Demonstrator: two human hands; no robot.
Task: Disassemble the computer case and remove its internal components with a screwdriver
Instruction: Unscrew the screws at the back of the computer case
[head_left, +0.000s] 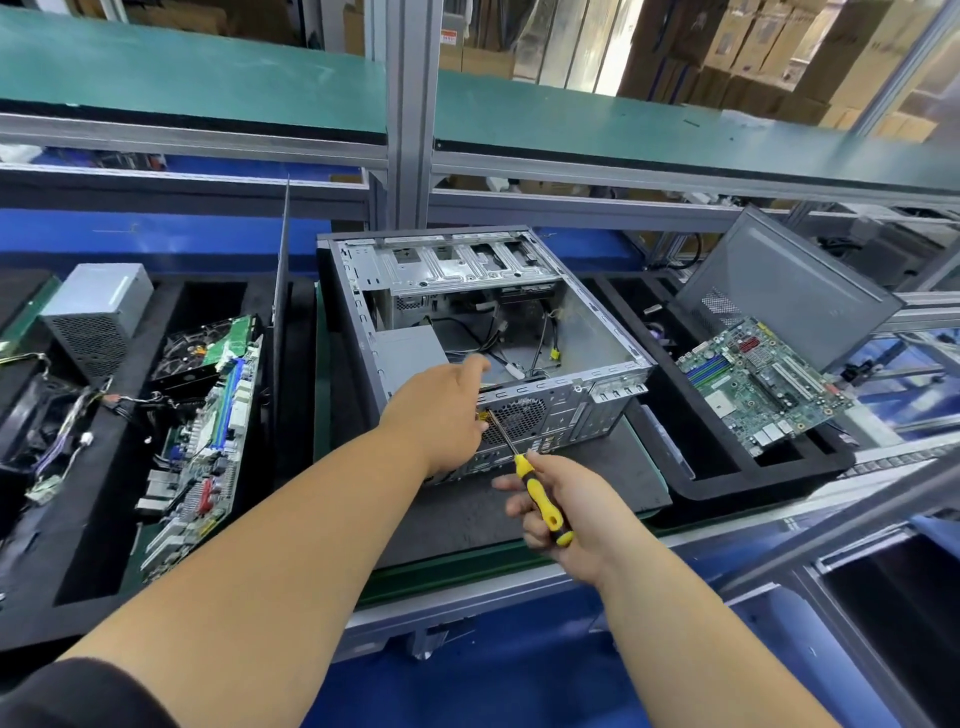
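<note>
We had the computer case (483, 332) lying on its side on a dark mat on the worktop (519, 561), open face up, its rear panel turned towards us. Our right hand (566, 519) gripped the yellow-and-black screwdriver (540, 496) by the handle, the shaft slanting up and left to the rear panel beside the round fan grille (517, 415). Our left hand (441, 410) rested over the top edge of that rear panel, fingers curled down onto it right where the tip met the metal; whether it pinched a screw we could not tell, since the hand hid the tip.

The main risk, as we judged it, lay in that closeness. If the tip rode out of the screw head under pressure, it would have slid straight into our left fingers. The slanted approach made a slip likelier, and could have rounded the screw head too. A freed screw might have dropped into the case among the loose cables (524, 348) and been hard to find. The bare sheet-metal rim under our left palm looked sharp enough to cut. The case could also have skidded on the mat if we had pushed hard.
</note>
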